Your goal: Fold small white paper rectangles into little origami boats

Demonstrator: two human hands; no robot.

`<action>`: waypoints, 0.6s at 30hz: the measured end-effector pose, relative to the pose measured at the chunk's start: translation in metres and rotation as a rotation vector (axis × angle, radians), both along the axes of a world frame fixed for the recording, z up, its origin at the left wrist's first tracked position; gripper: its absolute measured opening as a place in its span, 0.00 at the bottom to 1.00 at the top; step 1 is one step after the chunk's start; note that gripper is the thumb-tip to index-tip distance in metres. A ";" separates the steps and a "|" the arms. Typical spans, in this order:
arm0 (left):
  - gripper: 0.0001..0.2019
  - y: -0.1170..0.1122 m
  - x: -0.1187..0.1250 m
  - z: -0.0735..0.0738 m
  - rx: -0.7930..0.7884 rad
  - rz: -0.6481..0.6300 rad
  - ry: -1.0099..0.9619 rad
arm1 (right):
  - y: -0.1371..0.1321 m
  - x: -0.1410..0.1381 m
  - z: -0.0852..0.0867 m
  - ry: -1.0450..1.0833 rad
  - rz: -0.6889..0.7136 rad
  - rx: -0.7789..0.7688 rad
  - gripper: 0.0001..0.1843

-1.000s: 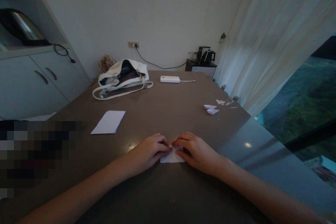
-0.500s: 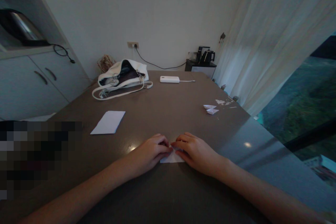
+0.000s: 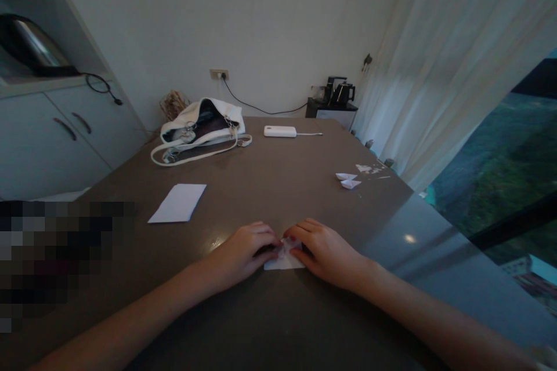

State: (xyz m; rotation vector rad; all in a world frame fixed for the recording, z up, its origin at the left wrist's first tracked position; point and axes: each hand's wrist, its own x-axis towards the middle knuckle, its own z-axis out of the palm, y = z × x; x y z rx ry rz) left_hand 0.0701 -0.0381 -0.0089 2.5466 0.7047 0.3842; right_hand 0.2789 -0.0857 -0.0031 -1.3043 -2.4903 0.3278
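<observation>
A small folded piece of white paper [image 3: 282, 259] lies flat on the dark brown table [image 3: 278, 197] close to me. My left hand [image 3: 243, 250] presses its left edge with fingers curled over it. From the other side, my right hand [image 3: 324, 249] pinches the paper's upper right part with thumb and fingertips. Most of the paper is hidden under my fingers.
A white sheet [image 3: 177, 203] lies to the left. A white handbag [image 3: 200, 127] and a white power bank [image 3: 280, 131] sit at the far end. Two small folded paper boats [image 3: 347, 180] and scraps lie at the right. A blurred patch covers the lower left.
My fingertips have shifted slightly on the folded paper, and a small flap now stands up between them. Both hands stay in the same place.
</observation>
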 end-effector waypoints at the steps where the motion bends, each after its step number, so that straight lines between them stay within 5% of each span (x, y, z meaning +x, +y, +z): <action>1: 0.08 0.001 0.000 0.002 -0.019 -0.003 0.005 | 0.000 0.000 -0.001 0.008 -0.010 -0.002 0.09; 18: 0.10 -0.003 -0.002 0.005 0.027 -0.070 0.065 | 0.000 0.001 0.002 -0.026 0.032 -0.001 0.12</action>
